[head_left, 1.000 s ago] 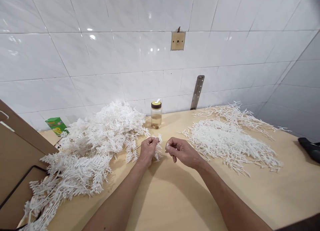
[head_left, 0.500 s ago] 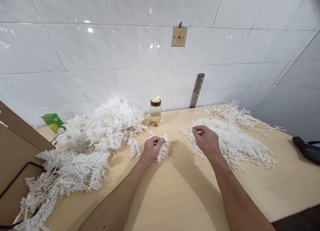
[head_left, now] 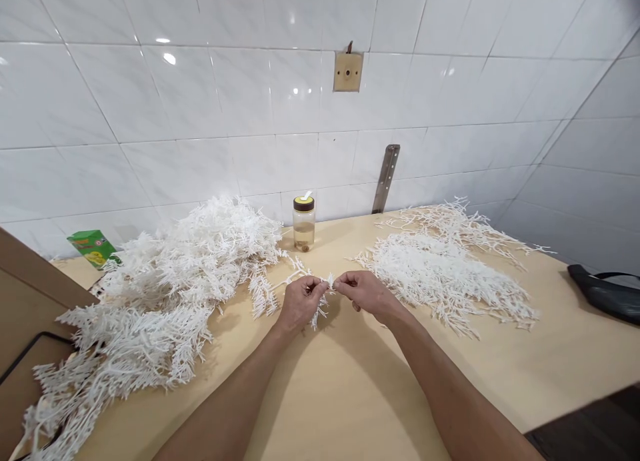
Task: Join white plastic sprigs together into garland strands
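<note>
My left hand (head_left: 299, 303) is closed on a small white plastic branch piece (head_left: 320, 300) just above the wooden table (head_left: 350, 388). My right hand (head_left: 364, 293) pinches the same piece at its right tip, so both hands meet at the table's middle. A big heap of white plastic branches (head_left: 165, 288) lies to the left, reaching up to my left hand. A flatter pile of separated white sprigs (head_left: 440, 274) lies to the right of my right hand.
A small jar with a dark lid and yellowish liquid (head_left: 303, 223) stands at the wall behind the hands. A green carton (head_left: 93, 246) sits far left, a brown cardboard box (head_left: 30, 314) at the left edge, a black bag (head_left: 605, 294) at the right edge.
My right hand went out over the right pile half a second ago and has come back to the piece held in my left hand. The left hand stayed put.
</note>
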`<state>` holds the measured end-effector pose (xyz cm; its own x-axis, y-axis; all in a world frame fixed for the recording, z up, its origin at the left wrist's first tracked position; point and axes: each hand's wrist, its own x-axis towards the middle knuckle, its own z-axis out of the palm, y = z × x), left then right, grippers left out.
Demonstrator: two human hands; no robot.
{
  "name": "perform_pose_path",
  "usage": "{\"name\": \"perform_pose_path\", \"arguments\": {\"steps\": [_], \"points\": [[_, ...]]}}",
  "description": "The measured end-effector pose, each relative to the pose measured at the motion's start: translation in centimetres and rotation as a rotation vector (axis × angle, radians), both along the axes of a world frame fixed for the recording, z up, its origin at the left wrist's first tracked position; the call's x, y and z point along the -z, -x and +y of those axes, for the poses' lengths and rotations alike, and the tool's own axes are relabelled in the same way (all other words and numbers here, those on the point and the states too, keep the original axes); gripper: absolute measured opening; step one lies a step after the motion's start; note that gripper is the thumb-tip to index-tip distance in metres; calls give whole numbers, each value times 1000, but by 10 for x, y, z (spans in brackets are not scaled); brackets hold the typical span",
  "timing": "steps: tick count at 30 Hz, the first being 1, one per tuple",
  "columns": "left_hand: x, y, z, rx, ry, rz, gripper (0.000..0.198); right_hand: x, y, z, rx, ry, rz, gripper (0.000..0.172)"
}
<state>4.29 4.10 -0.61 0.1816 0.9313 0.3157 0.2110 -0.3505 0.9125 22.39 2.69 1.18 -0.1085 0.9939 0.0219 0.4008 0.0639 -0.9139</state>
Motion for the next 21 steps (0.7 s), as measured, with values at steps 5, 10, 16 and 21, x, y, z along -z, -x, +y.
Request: {"name": "perform_pose_path", "arguments": {"steps": [5, 10, 16, 21], "points": [[3, 0, 3, -6, 43, -42, 30, 0, 7, -2, -32, 14, 35, 16], [0, 0, 3, 3, 171, -159, 32, 4, 9, -1, -37, -13, 46, 10], [-6, -1, 1, 4, 333, -305, 33, 5, 13, 0, -69, -53, 145, 10], [-5, -4, 3, -70, 364, -352, 33, 2, 22, -3, -27, -159, 145, 15]]}}
